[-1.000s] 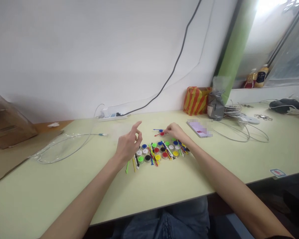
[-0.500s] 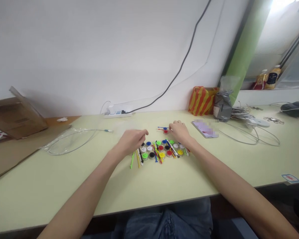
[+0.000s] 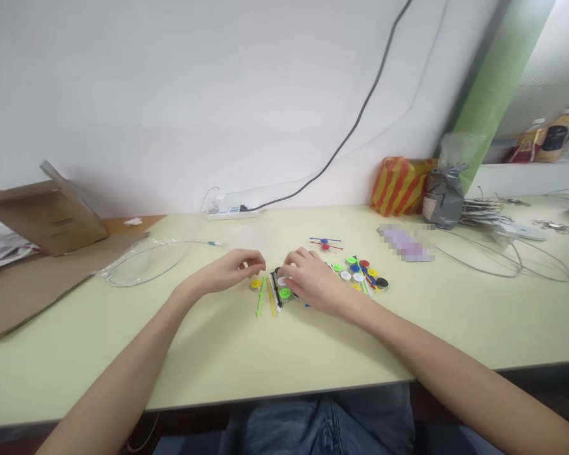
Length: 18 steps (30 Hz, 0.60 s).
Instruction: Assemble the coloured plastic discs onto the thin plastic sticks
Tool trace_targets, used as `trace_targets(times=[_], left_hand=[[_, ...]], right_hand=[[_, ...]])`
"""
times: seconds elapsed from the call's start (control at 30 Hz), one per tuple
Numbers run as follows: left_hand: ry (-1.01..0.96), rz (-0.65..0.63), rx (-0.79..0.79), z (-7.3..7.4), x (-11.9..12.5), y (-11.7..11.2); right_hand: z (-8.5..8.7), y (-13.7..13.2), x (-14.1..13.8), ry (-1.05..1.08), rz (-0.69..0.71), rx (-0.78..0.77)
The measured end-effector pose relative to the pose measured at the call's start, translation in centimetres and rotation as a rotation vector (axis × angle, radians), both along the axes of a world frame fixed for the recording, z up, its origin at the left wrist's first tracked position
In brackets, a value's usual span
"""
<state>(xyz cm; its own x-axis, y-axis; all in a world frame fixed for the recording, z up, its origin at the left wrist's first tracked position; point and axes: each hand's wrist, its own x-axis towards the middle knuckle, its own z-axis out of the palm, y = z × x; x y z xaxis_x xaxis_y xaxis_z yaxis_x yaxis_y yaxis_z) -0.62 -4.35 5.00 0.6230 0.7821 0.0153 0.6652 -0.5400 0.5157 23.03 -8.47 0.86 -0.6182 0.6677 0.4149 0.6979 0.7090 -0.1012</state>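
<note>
A cluster of small coloured round caps (image 3: 360,273) and thin coloured sticks (image 3: 265,302) lies on the pale green table (image 3: 265,354). My left hand (image 3: 230,273) rests at the cluster's left end, fingers curled, fingertips touching a yellow cap (image 3: 255,284). My right hand (image 3: 313,281) covers the middle of the cluster, fingers bent down over the pieces beside a green cap (image 3: 284,293); what it holds is hidden. A blue and a red spinner-like piece (image 3: 325,243) lie apart behind the cluster.
A phone (image 3: 406,244) lies to the right. A striped bag (image 3: 401,186), a grey pouch (image 3: 443,194) and cables (image 3: 502,253) fill the back right. A power strip (image 3: 232,212) sits by the wall; a clear bag with a cable (image 3: 146,262) and cardboard (image 3: 42,218) lie left.
My right hand left the two spinner pieces at the back and came down onto the middle of the cluster. My left hand dropped from mid-air to the cluster's left end. The view shifted left.
</note>
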Motion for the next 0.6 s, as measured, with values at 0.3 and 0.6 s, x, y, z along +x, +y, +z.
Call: trace_targets(times=[0.3, 0.6], left_hand=[[0.075, -0.012, -0.085, -1.4, -1.2, 0.3], [-0.004, 0.126, 0.166, -3.0, -1.6, 0.8]], right_hand=[[-1.0, -0.9, -1.0, -0.018, 0.207, -0.031], [-1.7, -1.2, -1.8, -0.137, 0.236, 0.041]])
